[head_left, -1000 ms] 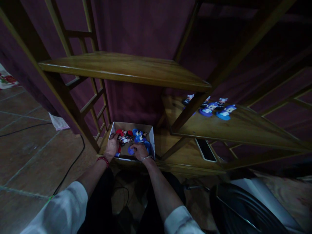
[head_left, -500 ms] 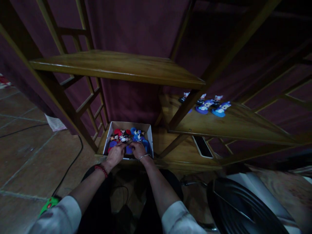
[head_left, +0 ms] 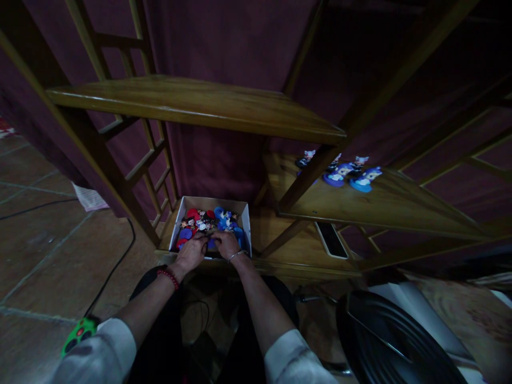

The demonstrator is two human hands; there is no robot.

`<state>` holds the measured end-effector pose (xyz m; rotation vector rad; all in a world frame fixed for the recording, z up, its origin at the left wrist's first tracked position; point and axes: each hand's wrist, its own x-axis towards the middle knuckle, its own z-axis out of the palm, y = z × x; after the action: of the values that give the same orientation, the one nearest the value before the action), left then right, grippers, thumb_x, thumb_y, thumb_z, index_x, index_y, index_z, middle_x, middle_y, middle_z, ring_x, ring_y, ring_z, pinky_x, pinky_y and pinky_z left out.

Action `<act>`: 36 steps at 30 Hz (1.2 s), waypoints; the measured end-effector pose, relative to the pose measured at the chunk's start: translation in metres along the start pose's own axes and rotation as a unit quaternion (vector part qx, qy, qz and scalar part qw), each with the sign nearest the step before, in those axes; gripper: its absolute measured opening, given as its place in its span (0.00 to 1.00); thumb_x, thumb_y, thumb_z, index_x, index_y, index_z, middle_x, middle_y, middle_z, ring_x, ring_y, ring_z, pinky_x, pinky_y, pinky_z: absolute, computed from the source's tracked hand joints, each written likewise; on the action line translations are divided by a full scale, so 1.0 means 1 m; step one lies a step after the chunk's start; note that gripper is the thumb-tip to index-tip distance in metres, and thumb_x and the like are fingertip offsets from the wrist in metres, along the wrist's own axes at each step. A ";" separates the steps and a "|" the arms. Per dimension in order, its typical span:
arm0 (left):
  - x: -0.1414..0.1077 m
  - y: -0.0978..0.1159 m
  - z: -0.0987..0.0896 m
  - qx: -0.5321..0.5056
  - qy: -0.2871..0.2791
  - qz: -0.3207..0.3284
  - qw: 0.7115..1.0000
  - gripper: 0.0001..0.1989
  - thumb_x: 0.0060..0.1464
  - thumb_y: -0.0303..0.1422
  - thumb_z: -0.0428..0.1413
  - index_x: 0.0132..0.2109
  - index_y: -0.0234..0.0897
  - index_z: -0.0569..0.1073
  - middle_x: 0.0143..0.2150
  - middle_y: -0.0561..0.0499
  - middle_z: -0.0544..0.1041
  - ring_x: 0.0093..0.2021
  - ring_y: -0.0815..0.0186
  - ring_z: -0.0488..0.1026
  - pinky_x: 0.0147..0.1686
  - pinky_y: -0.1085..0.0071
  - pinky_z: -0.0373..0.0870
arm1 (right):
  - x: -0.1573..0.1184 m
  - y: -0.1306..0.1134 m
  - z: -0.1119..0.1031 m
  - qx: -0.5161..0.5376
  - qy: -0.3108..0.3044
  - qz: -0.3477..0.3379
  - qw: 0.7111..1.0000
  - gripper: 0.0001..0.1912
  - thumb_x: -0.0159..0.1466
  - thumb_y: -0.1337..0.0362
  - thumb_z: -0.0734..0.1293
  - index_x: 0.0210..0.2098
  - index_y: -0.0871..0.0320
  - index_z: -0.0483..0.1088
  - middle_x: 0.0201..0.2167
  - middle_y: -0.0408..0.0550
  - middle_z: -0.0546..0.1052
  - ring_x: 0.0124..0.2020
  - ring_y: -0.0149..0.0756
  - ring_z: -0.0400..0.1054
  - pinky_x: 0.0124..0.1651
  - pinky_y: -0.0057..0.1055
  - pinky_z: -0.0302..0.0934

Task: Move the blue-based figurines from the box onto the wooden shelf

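A white cardboard box (head_left: 245,226) sits on the low wooden shelf, filled with small figurines on round red, blue and purple bases. Over its near edge reach my left hand (head_left: 194,250) and my right hand (head_left: 226,244), close together with fingers curled inward. Whatever lies between the fingertips is small, dark and too hidden to name. Just beyond my fingers are red-based figurines (head_left: 196,214) on the left and blue-based figurines (head_left: 226,216) on the right. A purple base (head_left: 185,233) shows beside my left hand.
Several figurines (head_left: 338,175) stand on the raised shelf (head_left: 344,205) to the right. Below it lies a phone-like dark slab (head_left: 332,240). An upper plank (head_left: 192,101) overhangs the box. A black ridged stool seat (head_left: 388,336) and a green power strip (head_left: 80,336) are nearby.
Both hands stay in the box with only slight finger movement. The whole view has shifted a little, bringing more of the green power strip into sight.
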<state>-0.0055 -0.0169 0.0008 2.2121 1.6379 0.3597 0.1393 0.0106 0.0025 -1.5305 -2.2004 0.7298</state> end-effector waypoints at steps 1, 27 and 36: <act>0.000 0.000 0.000 -0.001 0.000 0.000 1.000 0.15 0.51 0.26 0.44 0.43 0.39 0.69 0.47 0.48 0.68 0.42 0.68 0.69 0.42 0.74 0.64 | -0.001 0.000 -0.003 0.005 0.007 0.002 1.000 0.14 0.53 0.74 0.60 0.35 0.55 0.72 0.37 0.43 0.75 0.40 0.31 0.67 0.47 0.27 0.57; 0.017 0.029 0.005 -0.049 0.001 0.075 0.996 0.16 0.48 0.27 0.46 0.45 0.40 0.69 0.49 0.53 0.68 0.52 0.68 0.61 0.53 0.72 0.57 | -0.021 0.021 -0.042 -0.095 0.033 0.140 0.985 0.17 0.58 0.69 0.55 0.44 0.54 0.66 0.39 0.47 0.73 0.39 0.32 0.67 0.43 0.24 0.57; 0.018 0.026 0.006 -0.073 -0.024 0.072 0.994 0.19 0.47 0.27 0.46 0.48 0.40 0.68 0.50 0.52 0.68 0.53 0.66 0.59 0.54 0.70 0.56 | -0.018 0.016 -0.038 -0.065 0.032 0.139 0.988 0.17 0.59 0.69 0.55 0.44 0.53 0.66 0.40 0.46 0.73 0.40 0.31 0.67 0.43 0.23 0.57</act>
<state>0.0245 -0.0077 0.0068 2.2157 1.3846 0.4473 0.1787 0.0060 0.0232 -1.9246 -2.0468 0.6152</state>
